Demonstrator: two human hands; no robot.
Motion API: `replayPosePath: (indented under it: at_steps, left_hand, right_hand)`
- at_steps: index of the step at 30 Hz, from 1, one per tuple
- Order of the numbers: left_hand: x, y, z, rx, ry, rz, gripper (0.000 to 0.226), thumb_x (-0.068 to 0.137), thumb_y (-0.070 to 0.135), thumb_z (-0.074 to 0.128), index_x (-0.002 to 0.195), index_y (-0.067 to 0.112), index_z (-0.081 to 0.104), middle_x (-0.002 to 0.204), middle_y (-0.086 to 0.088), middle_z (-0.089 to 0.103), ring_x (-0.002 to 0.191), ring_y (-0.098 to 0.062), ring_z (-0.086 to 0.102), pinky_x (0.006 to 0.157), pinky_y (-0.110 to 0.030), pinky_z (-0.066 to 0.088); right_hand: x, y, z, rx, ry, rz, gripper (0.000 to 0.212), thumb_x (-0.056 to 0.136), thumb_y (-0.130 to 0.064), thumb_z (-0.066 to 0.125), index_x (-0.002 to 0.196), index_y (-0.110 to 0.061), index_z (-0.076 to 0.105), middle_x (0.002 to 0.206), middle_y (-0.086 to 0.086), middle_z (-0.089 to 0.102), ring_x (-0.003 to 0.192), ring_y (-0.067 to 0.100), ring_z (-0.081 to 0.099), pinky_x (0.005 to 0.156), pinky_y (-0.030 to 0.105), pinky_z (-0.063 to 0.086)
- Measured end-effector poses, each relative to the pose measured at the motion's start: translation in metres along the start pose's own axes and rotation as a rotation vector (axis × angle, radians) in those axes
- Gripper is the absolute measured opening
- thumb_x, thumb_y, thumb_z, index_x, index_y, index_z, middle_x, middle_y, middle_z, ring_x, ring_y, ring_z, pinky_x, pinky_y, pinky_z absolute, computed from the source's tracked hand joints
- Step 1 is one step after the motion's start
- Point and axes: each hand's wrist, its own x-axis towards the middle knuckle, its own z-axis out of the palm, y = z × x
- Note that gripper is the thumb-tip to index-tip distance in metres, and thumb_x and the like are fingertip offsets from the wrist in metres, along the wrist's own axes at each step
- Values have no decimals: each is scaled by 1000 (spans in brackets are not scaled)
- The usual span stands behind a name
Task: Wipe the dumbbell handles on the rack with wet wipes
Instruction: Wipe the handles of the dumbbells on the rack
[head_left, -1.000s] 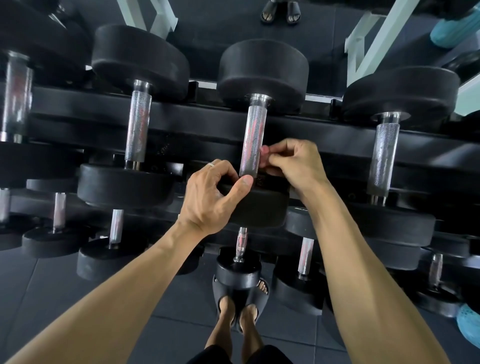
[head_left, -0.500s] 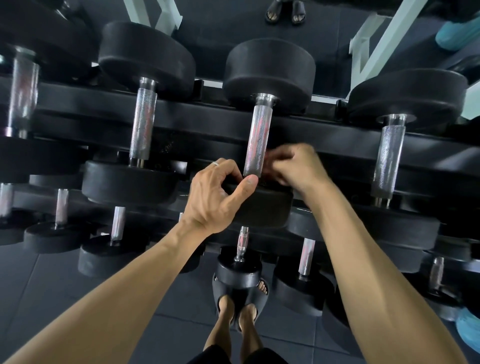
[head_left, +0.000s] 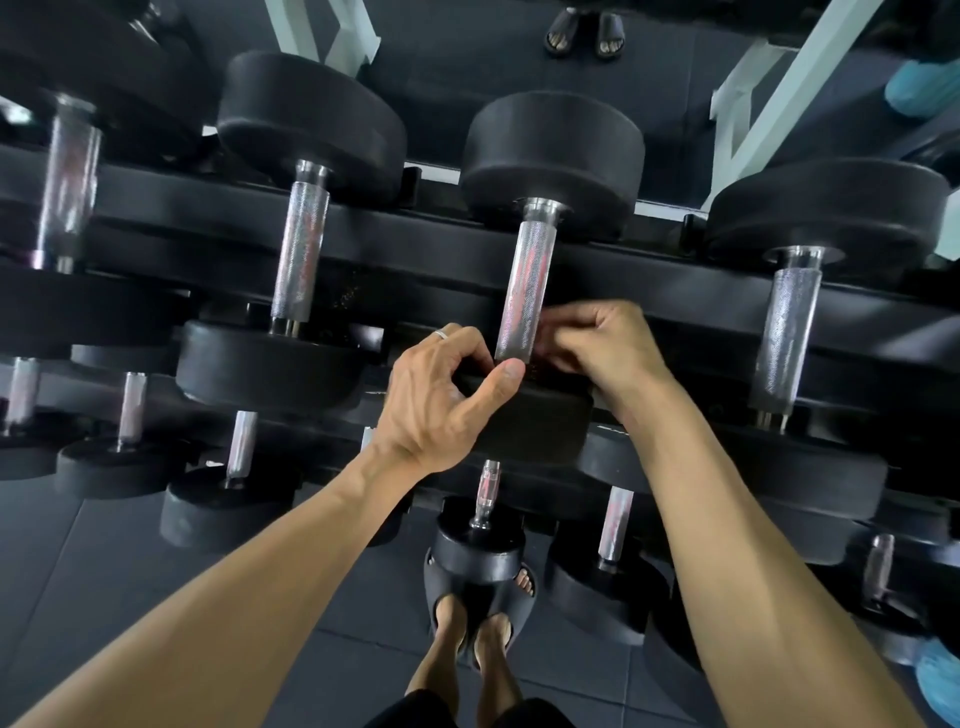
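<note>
While the head view looks down over the rack (head_left: 675, 291), its top tier carries black round-headed dumbbells laid near-to-far, each with a knurled chrome handle. Far left, one handle (head_left: 67, 182) is blurred. Next right, a second handle (head_left: 300, 249) shows fine cross-hatch knurling and a faint reddish reflection.

Centre: the dumbbell being worked on has its handle (head_left: 527, 288) running from a far head (head_left: 553, 156) to a near head (head_left: 530, 421). Chrome collar at far end; knurling bright, with red streaks of reflection.

The left hand (head_left: 441, 400), a ring on one finger, has its fingers curled over the near head's top edge just left of the handle base, thumb tip pressed on the head's rim; it grips the head. The right hand (head_left: 602, 340) sits just right of the handle's near end, fingers curled inward and pinched together against the handle; motion blur hides what they hold, and no wipe can be made out.

Right: another handle (head_left: 784, 332), duller grey knurl. Lower tiers hold smaller dumbbells. Near, two feet in dark sandals (head_left: 478, 613) stand on the dark tiled floor (head_left: 156, 597).
</note>
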Motion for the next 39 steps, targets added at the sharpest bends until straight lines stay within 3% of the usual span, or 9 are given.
replayPosePath:
  at_steps: [5,9,14,20,25,30,32,35,39]
  left_hand:
    - [1,1,0,-3,-12,-24,42,83,61,51,68,22,53,68,12,49,66,-9,49,63,-26,38]
    - [0,2,0,3,0,-29,43,82,61,51,68,20,55,68,12,49,66,-9,49,63,-25,36]
    - [0,3,-1,1,-11,-43,43,82,61,50,68,21,55,69,12,50,67,-9,50,64,-23,36]
    - [0,3,0,3,-10,-36,39,83,61,50,67,25,52,68,11,49,67,-9,50,64,-25,37]
    - [0,4,-1,8,-15,-42,40,82,61,50,68,24,53,69,12,50,68,-9,50,64,-24,37]
    - [0,4,-1,9,-5,-30,37,83,61,50,68,26,51,68,13,48,66,-9,49,63,-25,36]
    - [0,5,-1,12,-8,-34,38,82,61,50,68,26,51,68,13,48,67,-9,49,63,-25,36]
    - [0,5,0,15,-16,-41,39,82,61,50,68,24,52,69,12,49,67,-9,49,64,-23,36]
    - [0,5,-1,10,-13,-29,39,82,59,50,68,22,53,69,11,50,67,-10,50,64,-25,37]
  right_hand:
    - [32,-15,11,164,183,-27,33,89,9,54,94,-15,76,84,3,76,77,14,73,67,21,58]
    - [7,8,10,-136,-19,62,27,86,5,61,93,-16,77,81,4,75,72,14,71,62,21,54]
    - [38,-26,9,256,220,-67,39,88,14,52,84,-18,74,78,2,73,70,9,68,69,22,58]
    - [12,-5,4,69,93,-102,34,88,10,61,88,-21,76,80,0,76,74,10,72,72,22,57]
    - [46,-30,11,452,261,-86,31,89,12,61,84,-16,74,91,6,75,86,17,74,73,27,59]
    - [17,2,8,299,56,42,28,91,11,59,86,-12,73,82,6,76,78,18,75,70,25,60]
    - [33,-10,6,381,112,21,27,91,12,58,85,-11,72,78,6,74,75,17,74,67,25,60]
    - [57,-25,12,547,211,17,27,91,12,57,91,-10,73,88,12,75,85,23,74,72,31,62]
    - [33,1,14,308,13,96,24,92,9,55,104,-2,72,97,18,76,93,29,74,81,36,62]
